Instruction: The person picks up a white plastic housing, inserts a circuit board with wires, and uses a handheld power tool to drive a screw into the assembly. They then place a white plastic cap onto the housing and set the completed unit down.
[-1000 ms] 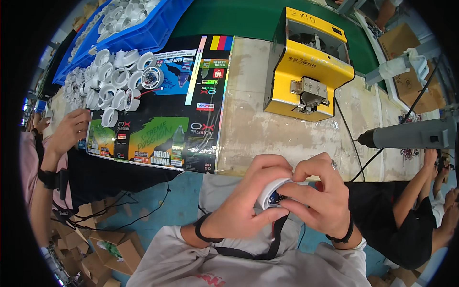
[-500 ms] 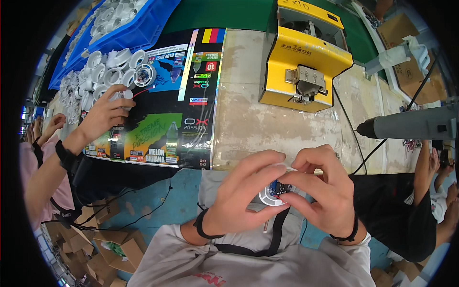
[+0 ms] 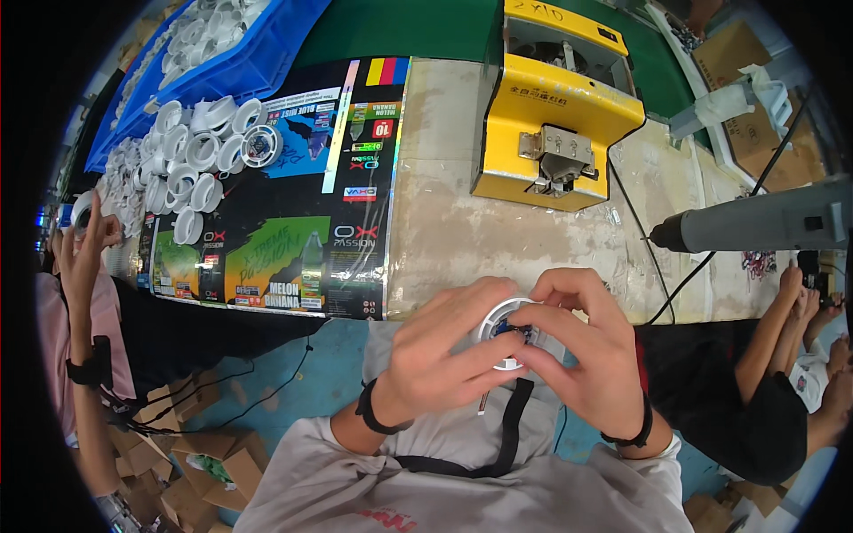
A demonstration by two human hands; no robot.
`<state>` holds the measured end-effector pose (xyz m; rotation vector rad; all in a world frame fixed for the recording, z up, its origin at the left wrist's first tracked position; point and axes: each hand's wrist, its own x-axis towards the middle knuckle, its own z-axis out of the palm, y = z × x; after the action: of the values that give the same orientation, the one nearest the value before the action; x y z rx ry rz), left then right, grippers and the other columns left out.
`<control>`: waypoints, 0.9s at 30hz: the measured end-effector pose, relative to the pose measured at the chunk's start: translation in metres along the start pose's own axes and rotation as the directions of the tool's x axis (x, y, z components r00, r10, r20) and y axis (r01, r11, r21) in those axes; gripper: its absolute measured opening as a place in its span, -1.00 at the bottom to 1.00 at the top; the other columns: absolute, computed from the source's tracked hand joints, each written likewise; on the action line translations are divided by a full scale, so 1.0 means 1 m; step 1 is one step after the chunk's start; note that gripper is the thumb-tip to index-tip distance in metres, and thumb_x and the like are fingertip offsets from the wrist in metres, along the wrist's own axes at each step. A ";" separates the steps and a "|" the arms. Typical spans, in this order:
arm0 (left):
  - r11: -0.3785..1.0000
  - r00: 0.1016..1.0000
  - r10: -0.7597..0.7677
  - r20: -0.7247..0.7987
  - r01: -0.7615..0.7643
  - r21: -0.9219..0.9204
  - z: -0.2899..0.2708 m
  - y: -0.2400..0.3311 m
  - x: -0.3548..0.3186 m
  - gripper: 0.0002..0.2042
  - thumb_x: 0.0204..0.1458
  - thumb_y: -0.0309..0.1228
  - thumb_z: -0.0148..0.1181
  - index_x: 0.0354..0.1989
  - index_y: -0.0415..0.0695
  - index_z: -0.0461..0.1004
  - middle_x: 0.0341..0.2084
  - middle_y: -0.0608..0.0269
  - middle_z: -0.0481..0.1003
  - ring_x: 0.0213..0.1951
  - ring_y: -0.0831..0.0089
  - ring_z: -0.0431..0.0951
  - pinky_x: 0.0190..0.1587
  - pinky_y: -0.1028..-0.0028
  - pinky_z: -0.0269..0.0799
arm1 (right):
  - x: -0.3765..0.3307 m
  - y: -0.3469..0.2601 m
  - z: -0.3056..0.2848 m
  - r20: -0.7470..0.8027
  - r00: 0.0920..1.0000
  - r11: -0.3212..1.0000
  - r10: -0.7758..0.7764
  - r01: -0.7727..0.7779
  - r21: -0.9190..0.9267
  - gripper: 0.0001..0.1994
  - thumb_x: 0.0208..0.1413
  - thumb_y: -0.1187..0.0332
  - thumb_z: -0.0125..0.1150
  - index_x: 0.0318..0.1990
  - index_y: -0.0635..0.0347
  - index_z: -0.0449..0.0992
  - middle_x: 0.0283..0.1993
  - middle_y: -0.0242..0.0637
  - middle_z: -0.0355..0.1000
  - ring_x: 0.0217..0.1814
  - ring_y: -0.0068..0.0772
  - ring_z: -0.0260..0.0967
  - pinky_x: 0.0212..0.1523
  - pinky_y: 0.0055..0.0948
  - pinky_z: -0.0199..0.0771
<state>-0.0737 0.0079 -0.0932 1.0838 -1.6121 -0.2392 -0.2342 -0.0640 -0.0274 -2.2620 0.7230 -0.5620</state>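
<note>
A white round plastic housing [image 3: 491,322] is held between my two hands in front of my chest, over the table's near edge. Inside it shows a small blue and dark circuit board [image 3: 508,327]. My left hand [image 3: 437,351] is closed around the left side of the housing. The thumb and fingers of my right hand [image 3: 591,355] are closed on the board and the right rim, partly covering both. A short thin lead [image 3: 482,404] hangs below my left hand.
A yellow screw feeder [image 3: 555,115] stands across the table; a grey electric screwdriver [image 3: 755,222] juts in from the right. Several white housings [image 3: 203,151] lie on black printed sheets [image 3: 355,258] beside a blue bin [image 3: 267,67]. A co-worker's hand [image 3: 84,253] holds a white ring at far left.
The housing in my hands has tilted, with more of its upper rim showing, and my fingers have shifted on it. The co-worker's hand has withdrawn left from the pile of housings.
</note>
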 end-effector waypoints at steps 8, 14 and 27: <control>0.999 0.998 -0.046 -0.044 0.045 -0.030 -0.002 0.000 -0.001 -0.67 -0.41 -0.37 0.46 -0.42 -0.23 0.54 -0.19 -0.13 0.48 -0.31 0.12 0.54 -0.35 0.42 0.44 | 0.002 -0.004 0.004 0.008 1.000 1.000 0.019 -0.019 -0.003 -0.61 -0.39 0.58 0.43 -0.26 0.23 0.53 -0.16 -0.23 0.31 -0.25 -0.33 0.35 -0.23 -0.43 0.40; 1.000 1.000 -0.006 0.018 0.006 0.007 -0.002 -0.007 0.007 -0.68 -0.42 -0.37 0.45 -0.44 -0.22 0.54 -0.22 -0.12 0.49 -0.32 0.11 0.54 -0.37 0.42 0.43 | 0.007 0.002 0.003 -0.005 1.000 1.000 -0.015 0.015 -0.016 -0.64 -0.33 0.58 0.39 -0.25 0.22 0.52 -0.15 -0.23 0.31 -0.29 -0.28 0.32 -0.28 -0.38 0.37; 0.991 0.991 -0.136 -0.015 0.136 0.001 -0.002 -0.009 0.009 -0.64 -0.53 -0.40 0.50 -0.43 -0.19 0.58 -0.23 -0.01 0.53 -0.31 0.17 0.55 -0.29 0.41 0.47 | 0.033 0.053 -0.061 -0.982 0.187 0.962 -0.010 -0.268 -0.060 -0.11 -0.15 0.52 0.26 0.34 0.24 -0.14 0.29 -0.07 -0.02 0.26 -0.13 0.03 0.26 -0.14 -0.05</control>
<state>-0.0666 -0.0030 -0.0927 1.1957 -1.5275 -0.3192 -0.2619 -0.1462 -0.0190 -1.6908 1.6456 -2.0477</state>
